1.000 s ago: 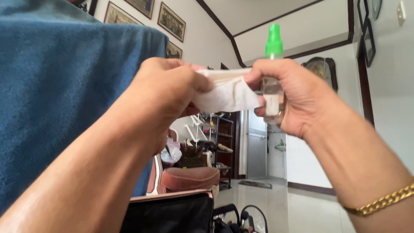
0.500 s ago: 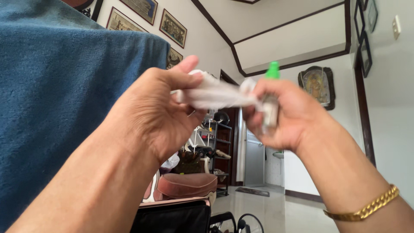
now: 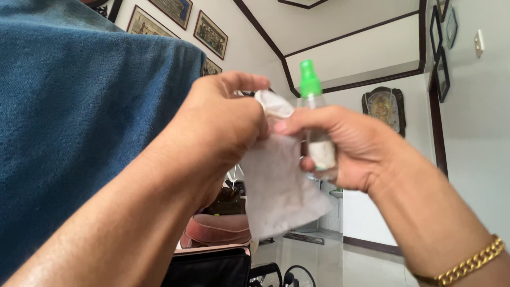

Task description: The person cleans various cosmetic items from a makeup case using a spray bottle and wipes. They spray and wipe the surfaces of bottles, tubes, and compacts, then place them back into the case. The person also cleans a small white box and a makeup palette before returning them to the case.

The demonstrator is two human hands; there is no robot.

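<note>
Two hands raised: left hand (image 3: 226,125) pinching white cloth (image 3: 281,191); right hand (image 3: 345,143) gripping spray bottle (image 3: 313,106); framed pictures (image 3: 211,34) on wall.

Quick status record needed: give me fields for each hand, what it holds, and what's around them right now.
left hand: raised, fingers pinching the top of a white cloth
right hand: wrapped around a small clear spray bottle, also touching the cloth's upper edge
spray bottle: upright, green nozzle on top, mostly covered by fingers
white cloth: hangs down loosely between both hands
wrist: gold chain bracelet on the right arm
left side: blue fabric fills the view
background: framed pictures on the wall, pink chair below
</note>
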